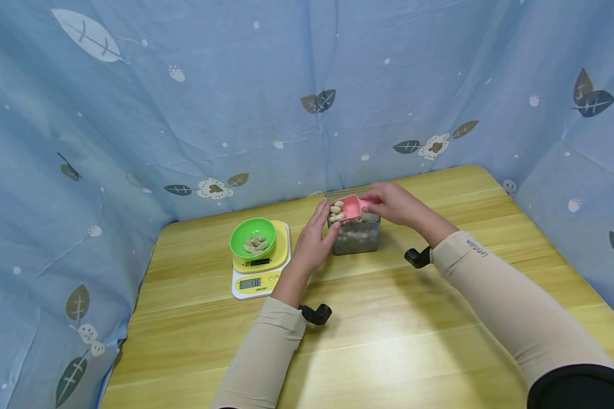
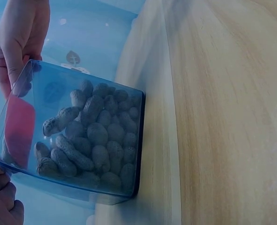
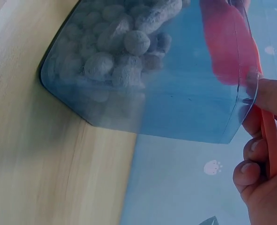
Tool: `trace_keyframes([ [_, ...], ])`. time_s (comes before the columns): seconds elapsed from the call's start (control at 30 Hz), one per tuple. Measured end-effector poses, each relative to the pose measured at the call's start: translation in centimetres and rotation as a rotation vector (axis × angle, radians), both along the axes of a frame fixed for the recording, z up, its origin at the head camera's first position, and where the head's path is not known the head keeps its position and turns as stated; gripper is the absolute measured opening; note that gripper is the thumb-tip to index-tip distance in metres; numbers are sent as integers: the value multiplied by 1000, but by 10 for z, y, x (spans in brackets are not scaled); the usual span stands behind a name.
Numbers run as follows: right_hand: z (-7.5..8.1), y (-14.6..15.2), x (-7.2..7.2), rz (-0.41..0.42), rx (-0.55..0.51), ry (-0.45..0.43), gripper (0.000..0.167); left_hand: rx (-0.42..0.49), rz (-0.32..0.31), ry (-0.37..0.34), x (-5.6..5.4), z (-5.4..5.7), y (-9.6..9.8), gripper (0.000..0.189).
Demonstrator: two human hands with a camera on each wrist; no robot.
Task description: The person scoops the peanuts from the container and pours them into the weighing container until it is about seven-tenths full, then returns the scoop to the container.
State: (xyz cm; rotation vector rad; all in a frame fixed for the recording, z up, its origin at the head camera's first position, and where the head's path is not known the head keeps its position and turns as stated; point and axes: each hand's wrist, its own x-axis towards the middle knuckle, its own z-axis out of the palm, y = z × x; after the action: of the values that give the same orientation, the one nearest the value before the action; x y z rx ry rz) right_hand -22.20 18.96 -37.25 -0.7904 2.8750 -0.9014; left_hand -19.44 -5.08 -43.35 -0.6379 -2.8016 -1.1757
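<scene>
My right hand (image 1: 398,204) grips the handle of a pink scoop (image 1: 352,207), with a few peanuts in its bowl. The scoop lies across the mouth of a see-through plastic container (image 1: 356,244), and its pink bowl shows through the wall in both wrist views. Unshelled peanuts (image 2: 97,133) fill the container's lower part. At the left rim, my left hand (image 1: 309,244) holds the container, thumb near the scoop's tip and fingers along the outside. Some left fingers (image 2: 7,201) are cut off by the frame edge in the left wrist view.
Left of the container stands a yellow and white kitchen scale (image 1: 281,250), its display reading about 13.6. A green bowl (image 1: 239,237) with several peanuts sits on it. Blue patterned cloth (image 1: 266,113) hangs behind the wooden table (image 1: 384,341).
</scene>
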Motion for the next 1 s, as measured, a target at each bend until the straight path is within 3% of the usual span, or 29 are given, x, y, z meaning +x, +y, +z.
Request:
trace_keyframes([
  [1.0,5,12,4,-81,-18,-66,34,-6,5,1,1,4,1,61],
])
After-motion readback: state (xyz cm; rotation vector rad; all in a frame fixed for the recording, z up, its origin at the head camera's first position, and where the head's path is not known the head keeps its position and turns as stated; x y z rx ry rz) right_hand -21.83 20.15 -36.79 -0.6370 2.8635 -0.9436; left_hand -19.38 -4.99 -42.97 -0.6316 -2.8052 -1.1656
